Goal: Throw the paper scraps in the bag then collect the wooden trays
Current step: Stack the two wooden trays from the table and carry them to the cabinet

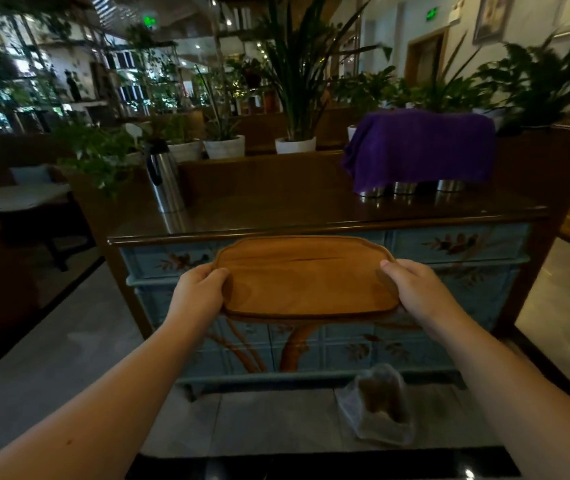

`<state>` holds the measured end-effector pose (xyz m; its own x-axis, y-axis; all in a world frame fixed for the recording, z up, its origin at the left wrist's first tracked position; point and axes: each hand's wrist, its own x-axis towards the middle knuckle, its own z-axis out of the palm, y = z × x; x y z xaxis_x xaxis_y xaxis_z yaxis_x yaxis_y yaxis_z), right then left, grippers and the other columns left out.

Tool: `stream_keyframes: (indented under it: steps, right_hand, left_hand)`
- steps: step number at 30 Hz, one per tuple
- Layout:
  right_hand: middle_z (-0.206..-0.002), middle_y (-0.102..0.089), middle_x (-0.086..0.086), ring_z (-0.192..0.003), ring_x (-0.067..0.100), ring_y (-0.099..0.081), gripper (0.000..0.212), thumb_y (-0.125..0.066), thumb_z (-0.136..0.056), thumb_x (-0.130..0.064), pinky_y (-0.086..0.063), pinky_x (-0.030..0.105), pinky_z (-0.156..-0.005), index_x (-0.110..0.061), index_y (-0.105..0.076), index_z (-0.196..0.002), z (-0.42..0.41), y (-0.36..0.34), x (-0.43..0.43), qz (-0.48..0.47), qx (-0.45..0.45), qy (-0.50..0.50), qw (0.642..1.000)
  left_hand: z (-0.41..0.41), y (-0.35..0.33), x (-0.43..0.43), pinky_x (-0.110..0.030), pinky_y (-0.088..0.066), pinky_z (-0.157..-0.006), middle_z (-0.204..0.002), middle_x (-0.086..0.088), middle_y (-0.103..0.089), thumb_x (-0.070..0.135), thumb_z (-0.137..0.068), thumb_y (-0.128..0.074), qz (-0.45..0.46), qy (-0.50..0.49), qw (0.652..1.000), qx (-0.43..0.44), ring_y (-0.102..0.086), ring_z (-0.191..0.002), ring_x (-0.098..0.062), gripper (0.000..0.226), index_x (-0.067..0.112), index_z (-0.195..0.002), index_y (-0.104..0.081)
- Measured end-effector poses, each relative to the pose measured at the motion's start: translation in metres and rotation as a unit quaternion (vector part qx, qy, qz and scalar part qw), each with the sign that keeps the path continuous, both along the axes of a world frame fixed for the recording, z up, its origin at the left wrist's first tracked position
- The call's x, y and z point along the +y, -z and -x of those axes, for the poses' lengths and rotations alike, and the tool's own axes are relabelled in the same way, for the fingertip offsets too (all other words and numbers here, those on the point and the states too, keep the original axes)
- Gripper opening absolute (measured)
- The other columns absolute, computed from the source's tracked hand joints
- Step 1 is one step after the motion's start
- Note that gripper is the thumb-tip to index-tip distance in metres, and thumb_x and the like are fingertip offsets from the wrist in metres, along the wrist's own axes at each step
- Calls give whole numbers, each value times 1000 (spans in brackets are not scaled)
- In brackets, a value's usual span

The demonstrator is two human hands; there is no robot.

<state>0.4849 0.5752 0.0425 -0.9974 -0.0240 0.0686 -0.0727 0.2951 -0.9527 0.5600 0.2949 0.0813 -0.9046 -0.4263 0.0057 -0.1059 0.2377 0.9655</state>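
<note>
I hold a stack of oval wooden trays (306,275) level in front of me, in the air before a painted blue cabinet. My left hand (196,292) grips the stack's left end and my right hand (415,289) grips its right end, thumbs on top. The top tray is bare, with a thin crack along its middle. A clear plastic bag (378,407) with brown scraps inside stands on the floor below, at the cabinet's foot to the right.
The blue cabinet (328,220) has a dark glossy top. On it stand a steel thermos jug (165,181) at the left and metal containers under a purple cloth (418,148) at the right. Potted plants (294,143) line the back. A table and seats are at the left.
</note>
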Motion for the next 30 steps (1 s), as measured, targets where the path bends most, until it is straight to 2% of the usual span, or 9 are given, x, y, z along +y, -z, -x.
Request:
stream_keyframes:
  steps: [3, 5, 10, 13, 16, 20, 22, 26, 30]
  right_hand:
    - [-68, -69, 0, -68, 22, -66, 38, -49, -96, -40, -49, 38, -66, -14, -69, -77, 65, 6, -16, 15, -8, -26, 1000]
    - [-80, -73, 5, -76, 23, -69, 36, -50, -96, -40, -51, 39, -71, -14, -72, -84, 110, 7, -26, 9, -13, -36, 999]
    - [-94, -70, -1, -86, 16, -66, 24, -48, -97, -39, -49, 32, -71, -24, -66, -93, 216, -2, -54, -5, -12, -63, 998]
    - [-101, -67, -2, -93, 17, -63, 25, -48, -96, -43, -52, 39, -83, -23, -63, -102, 271, -2, -76, -30, -7, -73, 997]
    - [-101, -69, 2, -92, 20, -64, 34, -49, -93, -48, -53, 45, -87, -20, -65, -103, 320, 2, -99, -40, -15, -66, 997]
    - [-98, -70, 7, -88, 24, -66, 38, -49, -91, -52, -53, 50, -86, -18, -67, -96, 379, 9, -132, -44, -14, -51, 998]
    - [-99, -70, 9, -88, 24, -66, 40, -48, -92, -52, -53, 48, -86, -17, -68, -96, 404, 12, -148, -49, -19, -47, 998]
    - [-101, -68, 5, -91, 21, -65, 40, -46, -94, -52, -53, 43, -87, -18, -65, -103, 464, 18, -186, -70, -55, -34, 995]
    - [-104, -62, -2, -93, 16, -60, 44, -45, -94, -52, -50, 37, -86, -17, -59, -117, 506, 25, -214, -110, -77, -8, 991]
  left_hand:
    - [63, 4, -15, -41, -56, -74, -91, -14, -73, 22, -95, -46, 20, -22, 1000, -6, -69, -83, -31, 21, 20, -92, -67]
    - [108, 5, -26, -43, -57, -76, -88, -12, -73, 21, -95, -47, 34, -30, 999, -13, -69, -80, -27, 21, 20, -91, -67]
    - [205, 7, -54, -53, -55, -82, -88, -13, -73, 23, -93, -48, 49, -42, 997, -30, -69, -82, -32, 21, 20, -90, -68]
    - [253, 15, -74, -52, -56, -81, -88, -13, -73, 23, -92, -48, 50, -57, 997, -30, -69, -81, -30, 21, 17, -87, -68]
    - [299, 23, -97, -45, -57, -78, -87, -10, -72, 24, -93, -48, 51, -55, 997, -32, -68, -80, -26, 22, 16, -94, -68]
    - [365, 35, -135, -33, -53, -62, -85, -10, -71, 21, -94, -47, 58, -37, 997, -32, -67, -75, -24, 21, 16, -95, -67]
    - [396, 42, -155, -36, -56, -64, -86, -10, -72, 22, -94, -47, 49, -24, 998, -36, -68, -77, -25, 21, 14, -98, -66]
    - [471, 51, -202, -43, -57, -75, -84, -10, -72, 21, -94, -49, 50, 11, 996, -70, -69, -77, -26, 18, 18, -85, -65]
    - [535, 60, -234, -29, -52, -58, -87, -7, -70, 23, -95, -49, 68, 53, 989, -121, -68, -76, -18, 16, 15, -96, -62]
